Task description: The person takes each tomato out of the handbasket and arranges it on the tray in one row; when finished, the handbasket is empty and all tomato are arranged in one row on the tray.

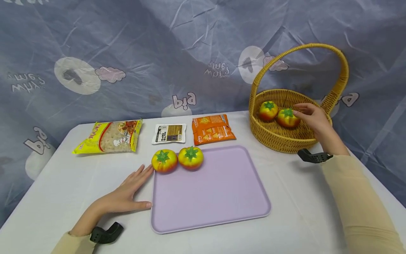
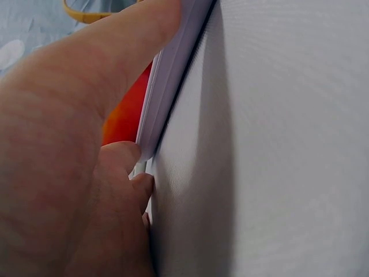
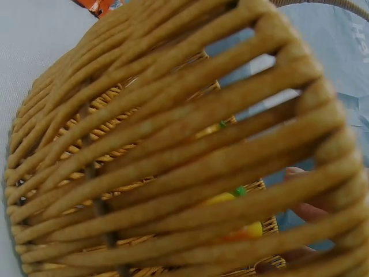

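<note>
In the head view, a flat, light purple tray [image 1: 209, 197] is touched at its left edge by the left hand [image 1: 125, 195], its fingers straight and holding nothing. Two round yellow-and-red fruits [image 1: 164, 165] with green tops are set at the tray's upper left corner. At the upper right, a woven tan basket [image 1: 276, 139] is reached into by the right hand [image 1: 314, 119], fingers loose beside a matching fruit [image 1: 288, 122]; whether it is touched cannot be told. In the left wrist view, the tray's edge is seen at the upper middle. In the right wrist view, a fruit is seen through the weave, lower middle.
</note>
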Motion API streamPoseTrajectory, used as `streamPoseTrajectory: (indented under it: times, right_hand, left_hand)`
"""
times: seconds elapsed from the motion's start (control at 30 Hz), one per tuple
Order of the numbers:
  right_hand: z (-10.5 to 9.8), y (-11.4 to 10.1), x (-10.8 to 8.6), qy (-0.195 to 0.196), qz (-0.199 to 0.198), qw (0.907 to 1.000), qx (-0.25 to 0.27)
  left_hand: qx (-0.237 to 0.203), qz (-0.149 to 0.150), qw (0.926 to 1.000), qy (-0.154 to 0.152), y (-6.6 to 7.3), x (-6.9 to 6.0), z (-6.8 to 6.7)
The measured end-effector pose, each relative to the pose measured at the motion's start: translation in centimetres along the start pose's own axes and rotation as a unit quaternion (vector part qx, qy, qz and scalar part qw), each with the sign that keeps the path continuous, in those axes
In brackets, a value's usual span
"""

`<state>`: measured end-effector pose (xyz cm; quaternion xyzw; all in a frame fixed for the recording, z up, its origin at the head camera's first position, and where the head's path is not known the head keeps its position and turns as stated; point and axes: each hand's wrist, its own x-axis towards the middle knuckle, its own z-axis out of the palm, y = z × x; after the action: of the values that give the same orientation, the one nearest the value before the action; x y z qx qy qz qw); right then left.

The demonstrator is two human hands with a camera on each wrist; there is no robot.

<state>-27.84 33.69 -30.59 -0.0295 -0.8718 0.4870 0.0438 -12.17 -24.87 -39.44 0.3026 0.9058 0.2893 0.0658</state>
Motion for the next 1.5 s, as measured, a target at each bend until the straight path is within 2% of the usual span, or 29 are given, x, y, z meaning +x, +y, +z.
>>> streamPoseTrajectory:
  times: [0.1,0.27,0.4,0.63,0.83,0.93,1.03,1.2,1.33,1.5]
  right_hand:
    - [0.0,-0.2,0.3,-0.046,0.003,0.9987,-0.022]
    - [-0.1,-0.3,1.0,-0.121,0.018,0.9902,-0.068]
    - [0.1,-0.6,1.6,-0.138,0.020,0.9865,-0.087]
    - [0.4,-0.5,2.7,-0.141,0.013,0.9843,-0.106]
    - [0.3,-0.2,3.5,-0.128,-0.001,0.9823,-0.137]
    - [0.5,-0.2,3.5,-0.120,0.000,0.9844,-0.129]
    - [0.6,-0.2,3.1,-0.102,0.008,0.9895,-0.102]
    - [0.7,-0.5,2.0,-0.032,-0.005,0.9986,-0.042]
    - [0.7,-0.9,1.2,0.014,-0.024,0.9996,-0.002]
    - [0.5,-1.5,0.1,0.043,-0.018,0.9981,0.041]
  left_hand:
    - [-0.001,-0.004,1.0000,-0.001,0.0,0.0,-0.1]
    - [-0.003,-0.010,0.9999,-0.004,0.1,-0.1,-0.2]
    - [-0.004,-0.014,0.9999,-0.005,0.0,-0.2,-0.3]
    - [-0.005,-0.015,0.9999,-0.005,0.0,-0.2,-0.1]
    - [-0.008,-0.016,0.9998,-0.003,0.1,-0.2,-0.1]
    - [-0.009,-0.017,0.9998,-0.002,0.1,-0.2,-0.2]
    - [-0.009,-0.019,0.9998,-0.004,0.1,-0.2,-0.1]
    - [-0.005,-0.021,0.9997,-0.008,0.0,-0.1,0.0]
    - [-0.004,-0.025,0.9996,-0.010,0.0,0.0,0.0]
    - [-0.008,-0.028,0.9995,-0.015,0.2,0.1,-0.2]
